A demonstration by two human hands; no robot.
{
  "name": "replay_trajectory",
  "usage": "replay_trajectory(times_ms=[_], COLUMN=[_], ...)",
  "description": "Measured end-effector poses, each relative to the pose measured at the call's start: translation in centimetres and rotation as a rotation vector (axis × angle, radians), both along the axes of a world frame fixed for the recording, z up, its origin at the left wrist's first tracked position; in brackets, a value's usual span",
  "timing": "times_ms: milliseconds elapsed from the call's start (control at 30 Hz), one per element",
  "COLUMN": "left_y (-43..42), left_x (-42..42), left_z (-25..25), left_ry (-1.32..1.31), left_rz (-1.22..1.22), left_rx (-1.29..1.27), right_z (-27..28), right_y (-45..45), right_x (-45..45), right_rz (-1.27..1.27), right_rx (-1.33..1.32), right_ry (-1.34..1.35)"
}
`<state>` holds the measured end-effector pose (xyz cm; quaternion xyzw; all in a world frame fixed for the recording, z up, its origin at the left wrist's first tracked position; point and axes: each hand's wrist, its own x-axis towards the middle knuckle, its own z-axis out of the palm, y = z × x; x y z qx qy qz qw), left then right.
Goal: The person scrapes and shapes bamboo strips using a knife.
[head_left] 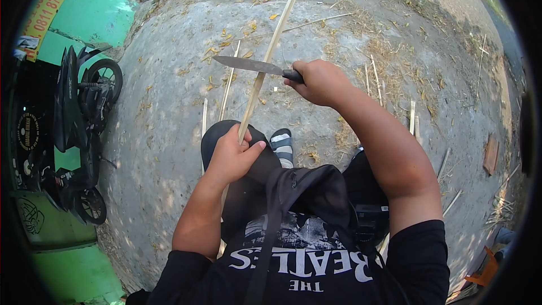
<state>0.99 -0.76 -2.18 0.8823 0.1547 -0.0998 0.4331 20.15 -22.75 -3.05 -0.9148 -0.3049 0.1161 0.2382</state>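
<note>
My right hand (320, 83) is closed round the black handle of a knife (248, 65), whose long grey blade points left. The blade crosses a pale bamboo strip (280, 25) and appears to touch it partway along its length. My left hand (232, 155) grips the lower part of that strip above my left knee, thumb pressed along it. From there the strip slants up and away to the top of the view. Its lower end passes behind my left forearm, partly hidden.
More thin strips (228, 82) lie on the concrete ground (164, 79), with shavings and dry leaves (344, 135) around them. A motorcycle (84, 107) stands at the left beside a green wall. A brown block (491, 155) lies at the right. My sandalled foot (282, 146) is below the knife.
</note>
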Motion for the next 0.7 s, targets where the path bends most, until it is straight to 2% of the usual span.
replay_trajectory(times_ms=[67,167,267,367,567,700], left_y=[0.0,0.6,1.9,1.8,0.7,1.4], left_x=[0.1,0.4,0.6,0.6,0.4,0.3], left_z=[-0.1,0.2,0.0,0.1,0.2,-0.2], left_ry=[-0.016,0.064,0.054,0.042,0.032,0.026], left_rz=[-0.015,0.056,-0.004,-0.004,0.012,0.027], left_rx=[-0.029,-0.274,-0.375,-0.39,-0.173,-0.221], right_z=[-0.4,-1.3,-1.6,-0.9,-1.1,-1.6], right_y=[-0.2,-0.8,-0.4,-0.3,-0.1,0.9], right_x=[-0.1,-0.3,-0.3,-0.8,0.0,-0.8], right_rz=[0.029,0.103,0.153,0.258,0.195,0.204], right_rx=[0.051,0.204,0.284,0.263,0.179,0.193], right_ry=[-0.015,-0.055,-0.083,-0.062,-0.027,-0.005])
